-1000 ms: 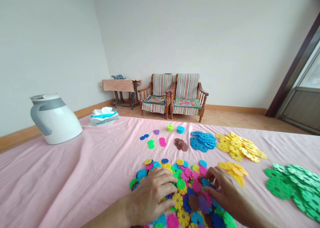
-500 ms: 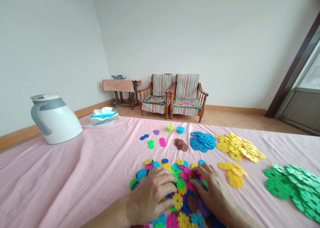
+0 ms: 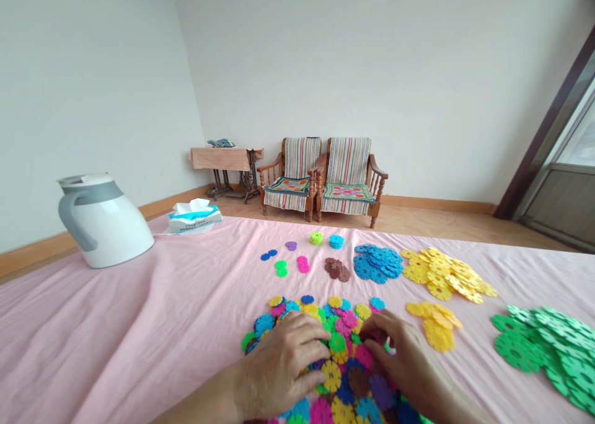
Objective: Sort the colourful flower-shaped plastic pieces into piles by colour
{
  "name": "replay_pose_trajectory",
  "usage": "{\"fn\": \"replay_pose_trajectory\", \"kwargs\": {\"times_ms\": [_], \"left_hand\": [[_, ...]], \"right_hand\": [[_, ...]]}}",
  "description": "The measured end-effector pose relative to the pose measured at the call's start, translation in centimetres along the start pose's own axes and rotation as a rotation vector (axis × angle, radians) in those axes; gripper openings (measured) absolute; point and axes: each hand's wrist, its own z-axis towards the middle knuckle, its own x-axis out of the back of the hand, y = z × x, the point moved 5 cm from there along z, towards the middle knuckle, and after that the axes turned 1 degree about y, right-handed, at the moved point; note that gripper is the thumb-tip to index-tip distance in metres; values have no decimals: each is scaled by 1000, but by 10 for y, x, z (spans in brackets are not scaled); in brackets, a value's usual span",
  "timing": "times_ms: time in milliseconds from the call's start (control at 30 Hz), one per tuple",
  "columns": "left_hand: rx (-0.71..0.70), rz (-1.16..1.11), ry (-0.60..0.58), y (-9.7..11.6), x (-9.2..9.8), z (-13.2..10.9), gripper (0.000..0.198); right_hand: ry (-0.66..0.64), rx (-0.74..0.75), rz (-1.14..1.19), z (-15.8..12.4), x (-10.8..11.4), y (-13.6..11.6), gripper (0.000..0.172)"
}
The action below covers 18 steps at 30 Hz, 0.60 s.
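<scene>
A mixed heap of notched plastic flower discs in many colours lies in front of me on the pink cloth. My left hand rests on the heap's left side, palm down, its fingers a little bent and apart, with nothing held in them. On the right side of the heap, my right hand has thumb and forefinger closed around a dark, brownish disc, partly hidden by the fingers. Beyond the heap sit small groups of brown discs, pink discs and bright green discs.
Larger piles of blue discs, yellow discs and green discs spread to the right. A white jug and a tissue box stand at the left. Two wooden armchairs are beyond the cloth's far edge.
My right hand has shifted slightly right, its fingers drawing together around the dark disc. A yellow disc beside them is more exposed. My left hand has stayed in place.
</scene>
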Motion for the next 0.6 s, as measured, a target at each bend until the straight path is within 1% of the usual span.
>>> {"fn": "replay_pose_trajectory", "kwargs": {"times_ms": [67, 133, 300, 367, 467, 533, 600], "left_hand": [[2, 1, -5, 0, 0, 0, 18], [3, 5, -11, 0, 0, 0, 18], [4, 15, -9, -1, -1, 0, 18], [3, 13, -8, -1, -1, 0, 18], [5, 13, -9, 0, -1, 0, 17], [9, 21, -15, 0, -1, 0, 17], [12, 34, -22, 1, -1, 0, 16]], "right_hand": [[17, -4, -27, 0, 2, 2, 8], [50, -14, -68, 1, 4, 3, 7], [62, -42, -94, 2, 6, -3, 14], [69, -40, -89, 4, 13, -1, 20], [129, -59, -147, 8, 40, 14, 24], [175, -94, -197, 10, 64, 34, 21], [155, -141, -234, 10, 84, 59, 19]]}}
